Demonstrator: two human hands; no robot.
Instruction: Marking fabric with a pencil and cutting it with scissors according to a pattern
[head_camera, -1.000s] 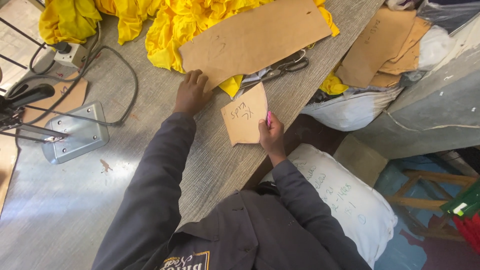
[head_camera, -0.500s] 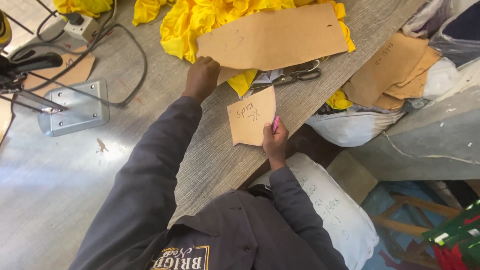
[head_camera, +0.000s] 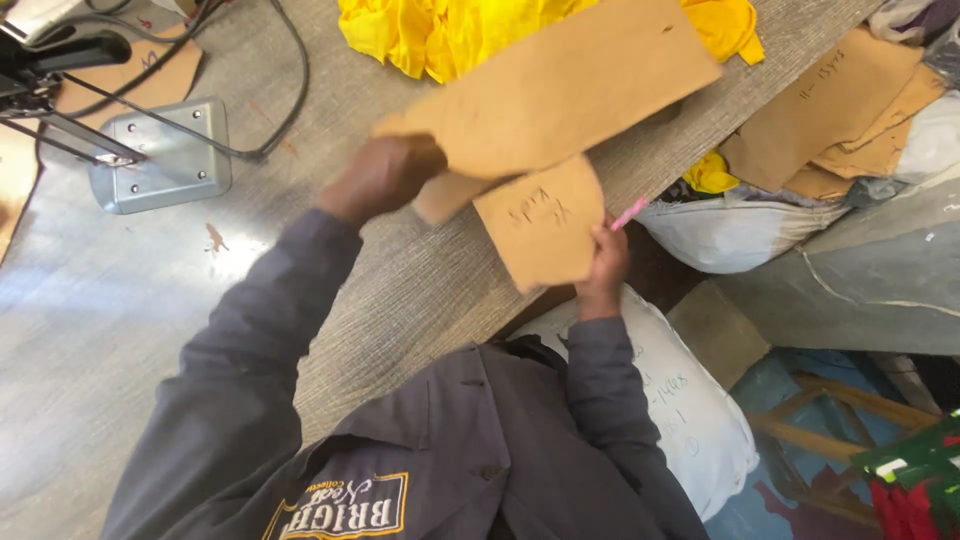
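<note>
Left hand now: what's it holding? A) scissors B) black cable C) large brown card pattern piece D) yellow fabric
C: the left hand grips the large card piece, lifted off the table over the yellow fabric; the right hand holds a smaller card piece.

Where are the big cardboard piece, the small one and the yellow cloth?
big cardboard piece (head_camera: 570, 85), head view, middle of its face
small cardboard piece (head_camera: 545, 235), head view, lower face
yellow cloth (head_camera: 440, 35), head view, crumpled folds
</note>
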